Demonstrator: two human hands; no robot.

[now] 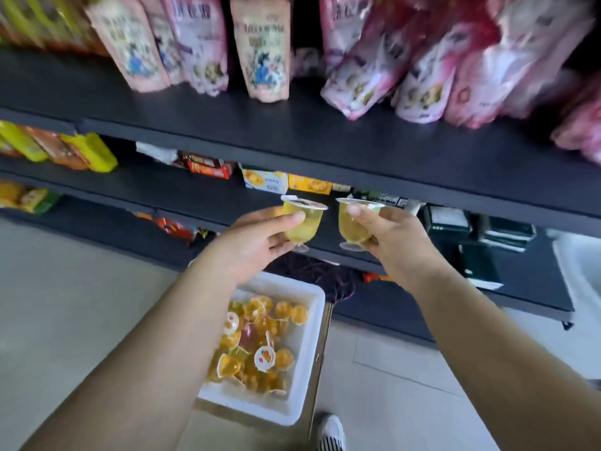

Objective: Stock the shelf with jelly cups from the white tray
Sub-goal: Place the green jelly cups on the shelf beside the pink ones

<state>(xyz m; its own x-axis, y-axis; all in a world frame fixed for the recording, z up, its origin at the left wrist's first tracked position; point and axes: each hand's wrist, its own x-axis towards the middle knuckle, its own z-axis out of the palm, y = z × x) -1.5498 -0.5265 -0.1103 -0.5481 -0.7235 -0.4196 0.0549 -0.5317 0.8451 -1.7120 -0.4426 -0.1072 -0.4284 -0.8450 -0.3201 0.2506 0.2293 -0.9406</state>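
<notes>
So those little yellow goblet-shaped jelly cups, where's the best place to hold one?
Probably round the bowl, from the side. The left hand and right hand each hold a jelly cup that way, thumb high on the near wall, fingers behind. The bowl is the widest, firmest part; the foil lid and small foot look too thin to grip.

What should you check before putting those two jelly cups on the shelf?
1. Left hand grips its cup firmly: ok.
2. Right hand grips its cup firmly: ok.
3. Both cups upright, lids on top: ok.
4. Lids fully sealed: cannot tell; the left cup's lid edge looks slightly lifted.
5. Free spot on the shelf ahead: ok, bare board in front of the pink bags.
6. More cups left in the tray: ok.
</notes>
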